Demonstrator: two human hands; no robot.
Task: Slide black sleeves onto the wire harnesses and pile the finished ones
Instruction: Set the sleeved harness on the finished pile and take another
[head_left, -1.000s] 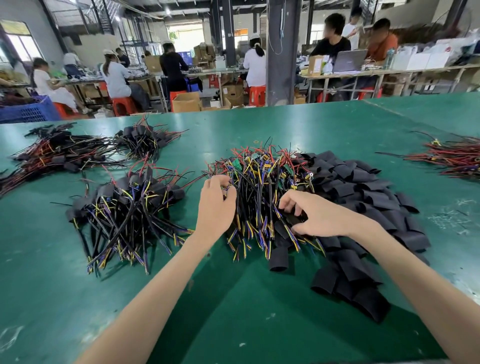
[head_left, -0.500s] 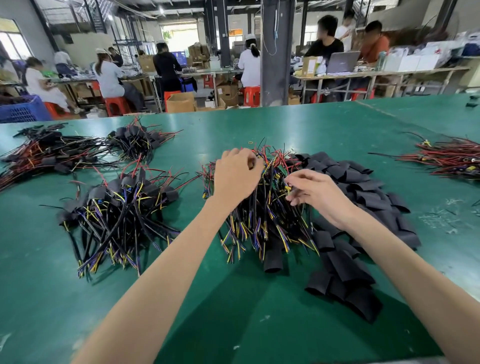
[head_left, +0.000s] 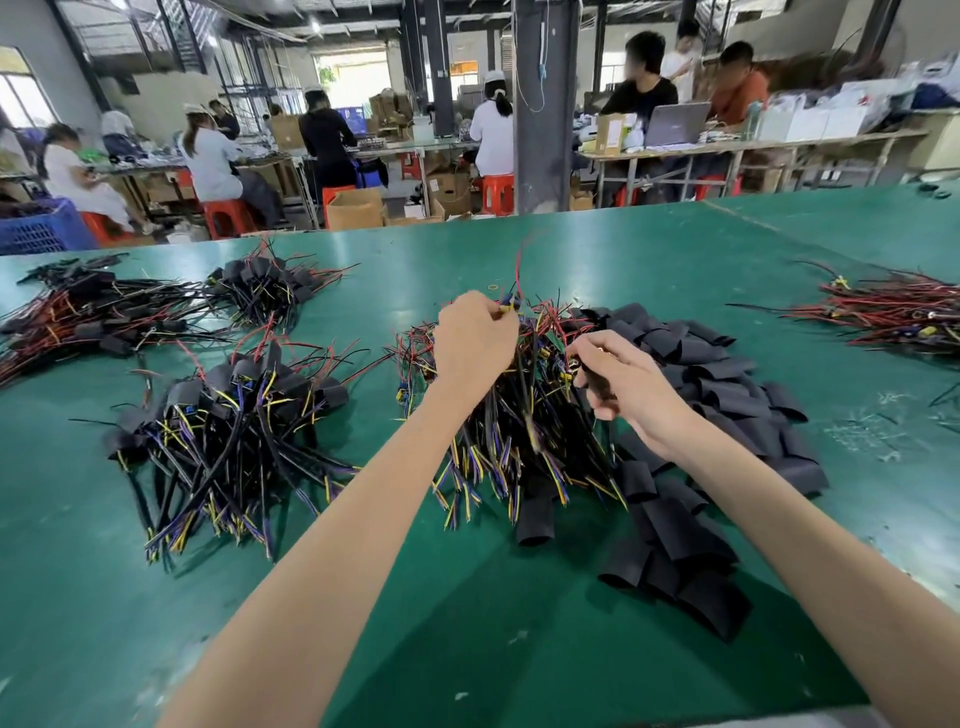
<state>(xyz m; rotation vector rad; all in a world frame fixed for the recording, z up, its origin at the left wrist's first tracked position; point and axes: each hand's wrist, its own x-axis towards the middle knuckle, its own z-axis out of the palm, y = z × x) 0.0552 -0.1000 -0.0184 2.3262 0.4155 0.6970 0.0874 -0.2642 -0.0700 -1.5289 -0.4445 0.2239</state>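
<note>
A heap of unsleeved wire harnesses (head_left: 524, 415) with black, yellow, blue and red wires lies at the table's middle. My left hand (head_left: 472, 343) pinches one wire harness (head_left: 519, 280) by its connector end and holds it above the heap, red wire sticking up. My right hand (head_left: 618, 384) pinches a black sleeve (head_left: 597, 382) beside it. Loose black sleeves (head_left: 691, 467) spread in a wide pile to the right. A pile of sleeved harnesses (head_left: 234, 415) lies on the left.
More harness piles lie at the far left (head_left: 93, 312), behind the left pile (head_left: 265, 286) and at the right edge (head_left: 893, 312) of the green table (head_left: 467, 623). Several people work at benches beyond the table's far edge.
My left hand has risen away from me, lifting one harness out of the heap. My right hand left the near part of the heap and came up holding a sleeve.
</note>
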